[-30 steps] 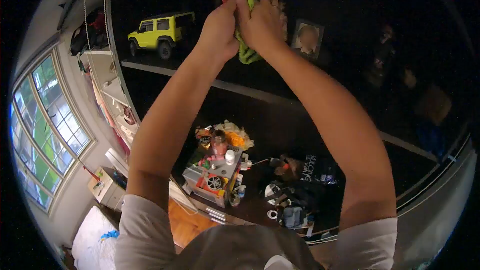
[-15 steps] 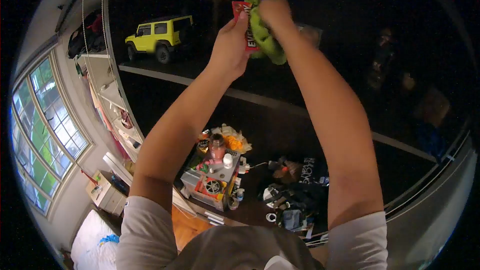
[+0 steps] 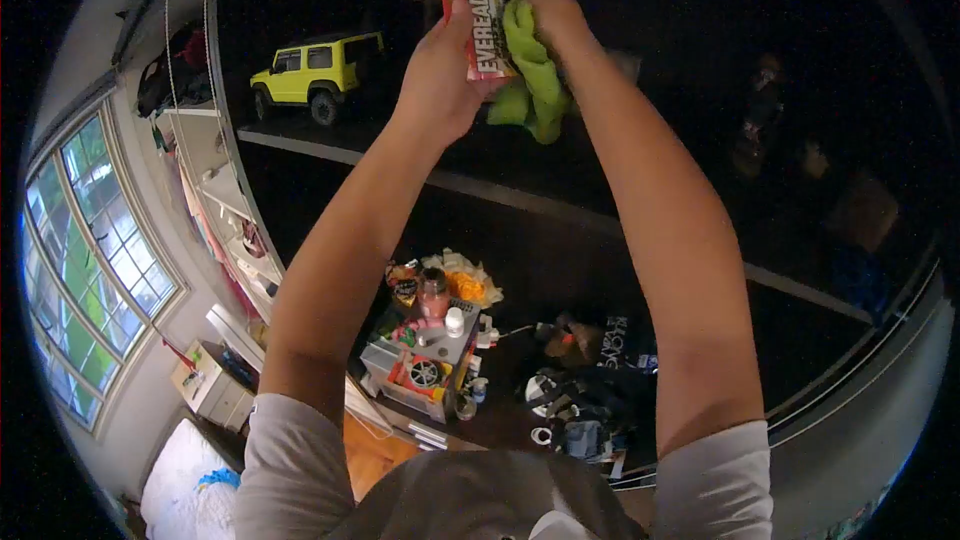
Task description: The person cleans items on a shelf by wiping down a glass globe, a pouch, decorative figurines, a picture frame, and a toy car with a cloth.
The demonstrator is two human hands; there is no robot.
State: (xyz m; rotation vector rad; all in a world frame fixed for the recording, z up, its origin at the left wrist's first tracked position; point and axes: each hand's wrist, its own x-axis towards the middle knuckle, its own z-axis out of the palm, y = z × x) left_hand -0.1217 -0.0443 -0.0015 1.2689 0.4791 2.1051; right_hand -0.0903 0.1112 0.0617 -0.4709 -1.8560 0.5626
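Observation:
My left hand (image 3: 440,75) grips a red packet (image 3: 483,30) printed EVEREADY, its thumb on the front near the left edge. Just to the right, my right hand (image 3: 558,18) is closed on a crumpled green cloth (image 3: 535,75), which hangs down against the packet's right side. Both hands are raised in front of a dark shelf. A yellow toy car (image 3: 312,73) stands on that shelf, left of my hands. Partly hidden behind my right forearm is a framed picture (image 3: 627,64).
A pale shelf edge (image 3: 510,192) crosses below the hands. Lower down are a box (image 3: 405,370) with bottles on top and a pile of dark items (image 3: 590,400). Dim figures stand at the right. A window (image 3: 110,240) is at far left.
The packet, first mostly hidden by the cloth, now shows its printed front. My right hand has moved right with the cloth, and the cloth now hangs beside the packet.

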